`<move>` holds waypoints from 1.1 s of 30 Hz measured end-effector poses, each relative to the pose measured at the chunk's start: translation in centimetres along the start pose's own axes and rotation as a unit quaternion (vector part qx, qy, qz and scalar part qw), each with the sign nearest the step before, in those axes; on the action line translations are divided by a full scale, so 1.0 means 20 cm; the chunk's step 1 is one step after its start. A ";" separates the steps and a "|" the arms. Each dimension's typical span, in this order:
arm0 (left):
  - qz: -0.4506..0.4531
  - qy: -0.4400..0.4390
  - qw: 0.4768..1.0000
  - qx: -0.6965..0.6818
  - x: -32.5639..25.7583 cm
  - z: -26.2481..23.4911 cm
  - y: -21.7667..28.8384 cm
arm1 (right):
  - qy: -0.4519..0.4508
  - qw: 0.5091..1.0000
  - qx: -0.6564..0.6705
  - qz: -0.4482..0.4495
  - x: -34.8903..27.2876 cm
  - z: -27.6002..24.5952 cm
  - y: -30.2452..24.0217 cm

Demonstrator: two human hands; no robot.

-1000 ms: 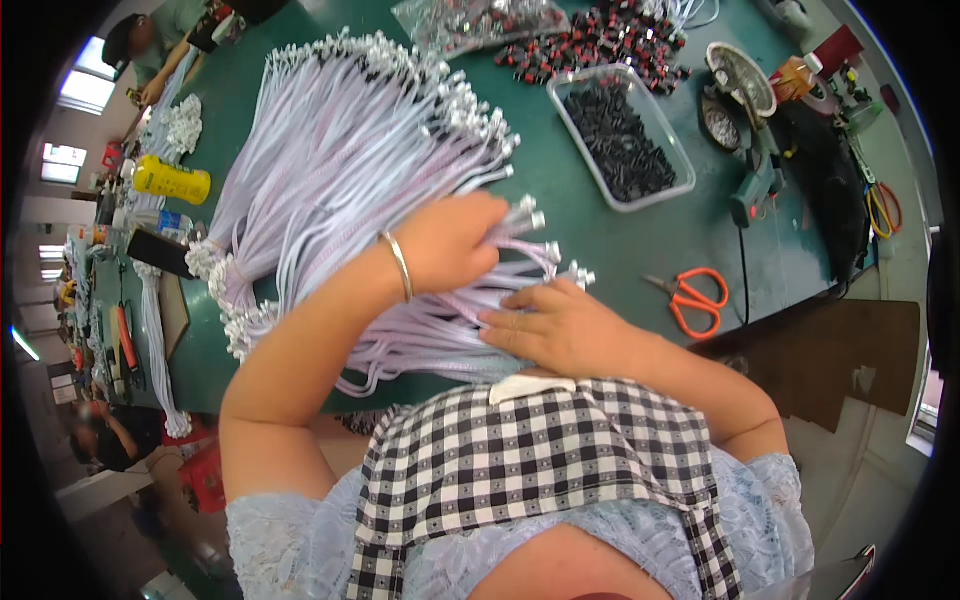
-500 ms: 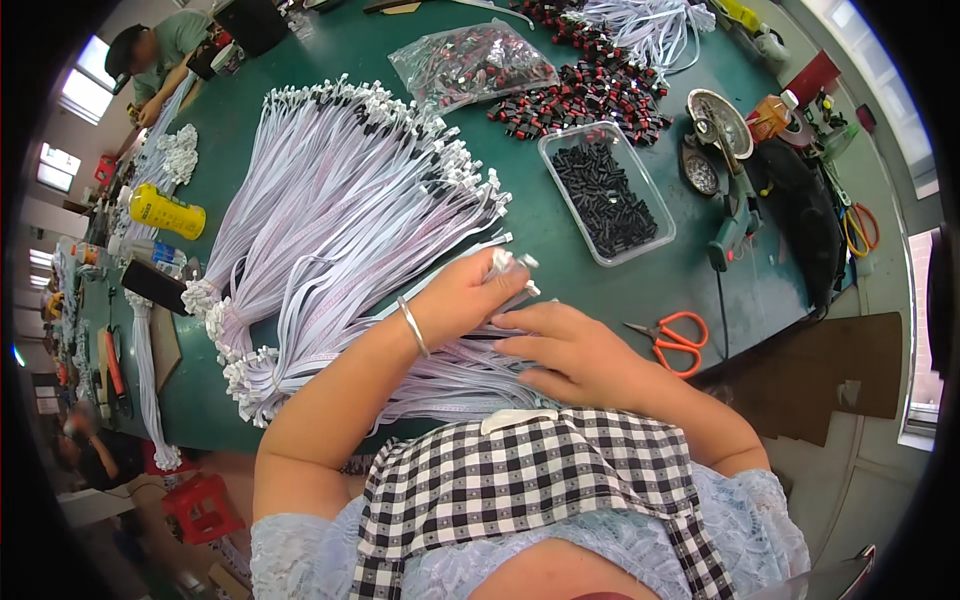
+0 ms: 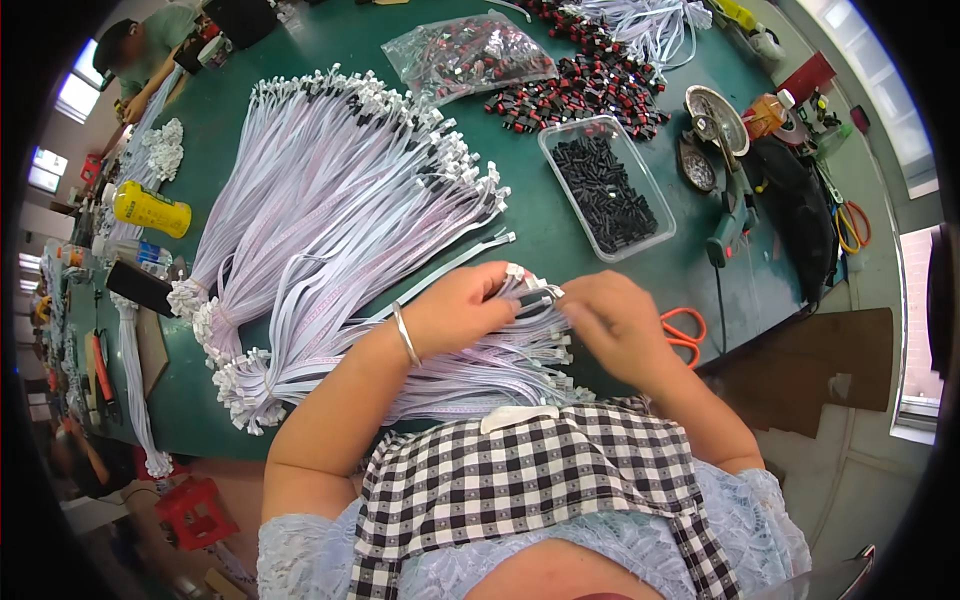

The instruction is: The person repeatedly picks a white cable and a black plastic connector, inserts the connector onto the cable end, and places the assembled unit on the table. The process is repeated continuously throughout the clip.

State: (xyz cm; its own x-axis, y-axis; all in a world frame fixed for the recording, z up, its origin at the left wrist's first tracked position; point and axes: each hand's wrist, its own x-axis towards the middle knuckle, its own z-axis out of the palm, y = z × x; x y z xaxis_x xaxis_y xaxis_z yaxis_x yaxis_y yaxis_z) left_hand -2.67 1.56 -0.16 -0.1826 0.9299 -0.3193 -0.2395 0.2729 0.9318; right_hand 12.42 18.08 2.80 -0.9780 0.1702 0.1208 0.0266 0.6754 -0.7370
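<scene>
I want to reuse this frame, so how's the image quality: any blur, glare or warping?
Head view: strong fisheye bending with a black rim; blown-out windows at the left edge; slight motion blur on the right hand; the left hand, pale ribbon cables and green table look sharp and evenly lit.

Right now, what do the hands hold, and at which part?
The left hand grips flat ribbon cables near their connector ends; the right hand pinches one connector there.
</scene>
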 end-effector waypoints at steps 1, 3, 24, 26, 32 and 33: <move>-0.016 -0.011 1.000 0.008 0.00 -0.02 0.00 | 0.013 0.996 0.062 0.067 0.00 -0.02 -0.01; -0.035 0.001 0.999 -0.012 0.00 -0.02 -0.02 | 0.039 0.985 0.102 0.135 0.03 -0.04 -0.02; -0.058 0.028 0.994 -0.085 -0.02 -0.04 0.00 | 0.035 0.998 0.036 -0.048 0.13 0.15 0.04; -0.057 0.038 0.994 -0.083 -0.02 -0.04 0.01 | 0.022 0.992 -0.047 -0.112 0.14 0.12 0.05; -0.048 0.068 0.994 -0.064 -0.01 0.00 0.00 | 0.034 0.997 -0.012 -0.066 0.14 0.13 0.01; -0.042 0.072 0.996 -0.042 -0.01 0.01 0.00 | 0.037 0.997 -0.022 -0.071 0.14 0.13 0.01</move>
State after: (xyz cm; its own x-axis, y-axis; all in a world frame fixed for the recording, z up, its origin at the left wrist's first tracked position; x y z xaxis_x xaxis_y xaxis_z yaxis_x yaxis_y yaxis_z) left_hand -2.47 1.38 -0.07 -0.2921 0.8579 -0.4226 -0.3376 0.3210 0.8849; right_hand 9.10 16.85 1.22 -0.9549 0.1216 0.2710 -0.1000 0.7275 -0.6788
